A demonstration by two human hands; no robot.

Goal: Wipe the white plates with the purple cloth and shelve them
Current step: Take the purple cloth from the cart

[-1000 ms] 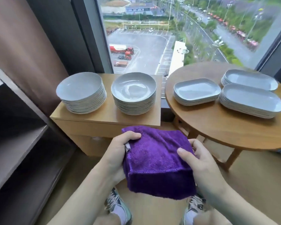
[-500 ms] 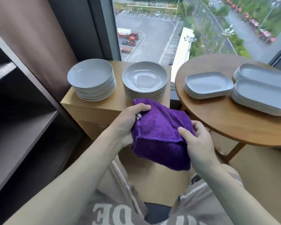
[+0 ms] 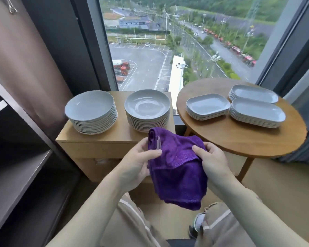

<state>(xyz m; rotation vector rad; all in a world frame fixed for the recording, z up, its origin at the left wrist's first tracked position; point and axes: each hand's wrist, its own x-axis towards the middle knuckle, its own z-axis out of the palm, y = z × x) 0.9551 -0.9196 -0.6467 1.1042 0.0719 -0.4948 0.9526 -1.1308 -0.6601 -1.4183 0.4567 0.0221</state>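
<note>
Head view, left hand [image 3: 137, 163] and right hand [image 3: 211, 158] each gripping an upper edge of folded purple microfibre cloth [image 3: 177, 168], fingers curled around it, cloth hanging between them, two stacks of round white ceramic plates [image 3: 146, 106] beyond the hands on light wooden cabinet [image 3: 96, 139]

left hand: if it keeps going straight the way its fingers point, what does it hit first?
The left hand points right, into the purple cloth it already pinches. Past the fabric, the right hand gripping the cloth's other side looks next in line, though depth is uncertain from one view.
</note>
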